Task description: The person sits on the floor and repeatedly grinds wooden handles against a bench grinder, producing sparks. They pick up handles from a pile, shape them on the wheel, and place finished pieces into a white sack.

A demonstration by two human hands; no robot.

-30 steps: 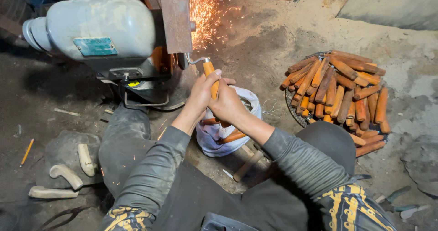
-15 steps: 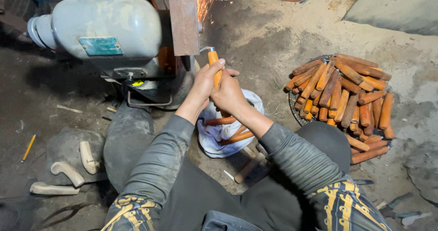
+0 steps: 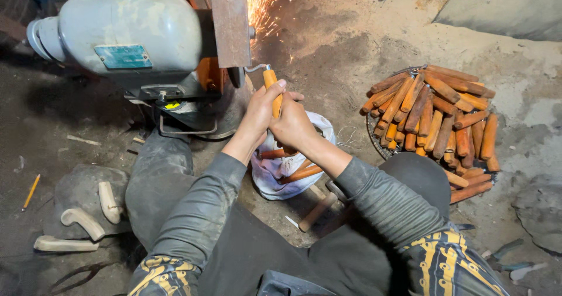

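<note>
**Sparks close to bare hands at the grinder**

Both hands are clenched around one orange wooden handle [image 3: 271, 88]. The left hand [image 3: 257, 117] grips it from the near side, thumb laid along the wood, and the right hand [image 3: 293, 126] wraps just beside it, the two touching. The handle stands nearly upright, its bent metal tip [image 3: 254, 68] pushed toward the grinder [image 3: 126, 35], where the wheel itself is hidden behind a rusty guard plate [image 3: 230, 24]. Sparks [image 3: 263, 0] fan up and to the right from that contact.

The clearest risk, as I judge it, is the short gap between fingers and wheel. The hands are bare and the grip sits high on the handle, so a snag or a slip on the tip could drive the knuckles into the guard or the wheel edge. A tip that catches could also wrench the handle out of both hands.

Sparks are a second worry. A white cloth bag [image 3: 281, 170] with more handles lies directly under the hands, and a heap of handles [image 3: 433, 117] rests in a wire basket to the right; hot grit landing on cloth or dry wood could scorch it. The sleeves also sit near the spray.

Loose pale wooden pieces [image 3: 82, 220] lie by the left knee, well apart from the work.
</note>
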